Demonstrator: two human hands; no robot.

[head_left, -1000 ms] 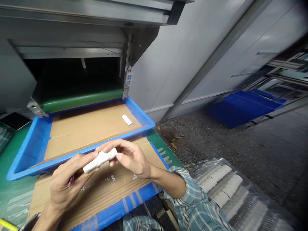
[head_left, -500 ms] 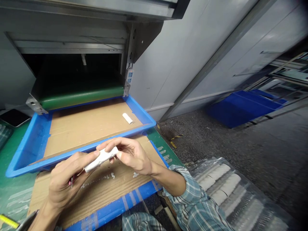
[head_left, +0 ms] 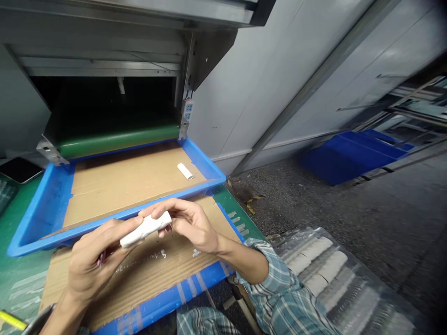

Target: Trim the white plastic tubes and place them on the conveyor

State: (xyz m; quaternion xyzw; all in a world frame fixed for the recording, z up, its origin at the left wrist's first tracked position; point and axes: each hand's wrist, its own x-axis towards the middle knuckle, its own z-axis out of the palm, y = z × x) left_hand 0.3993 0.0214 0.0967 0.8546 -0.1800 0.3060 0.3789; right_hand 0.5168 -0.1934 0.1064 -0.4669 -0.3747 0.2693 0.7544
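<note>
Fingers of both hands pinch one white cylinder (head_left: 145, 229), held level just above the near cardboard sheet (head_left: 157, 272). The left hand (head_left: 91, 260) grips its left end between thumb and fingertips. The right hand (head_left: 193, 224) closes narrowly round the right end, thumb on top. The cylinder hangs over the near rim of the blue tray (head_left: 38, 218) without touching it.

By the look of the two-ended grip, the step in hand is a close check or clean-up of the cylinder. Small pale scraps lie on the cardboard sheet right under it. Further handling calls for a light, even pinch at both ends so that the piece can turn without slipping.

A second white piece (head_left: 185, 171) lies alone on the cardboard liner (head_left: 129, 184) at the far right of the tray, well apart from the hands. Beyond it a green roller (head_left: 118, 137) runs under a dark machine opening.

A small reddish thing (head_left: 100, 259) is tucked in the left palm; too little of it shows to name it. The left wrist is cut off at the near edge. On the right, below the plaid sleeve (head_left: 279, 300), a clear plastic pack (head_left: 324, 267) holds rows of pale pieces, blurred. The green surface (head_left: 14, 279) is only partly in view.
</note>
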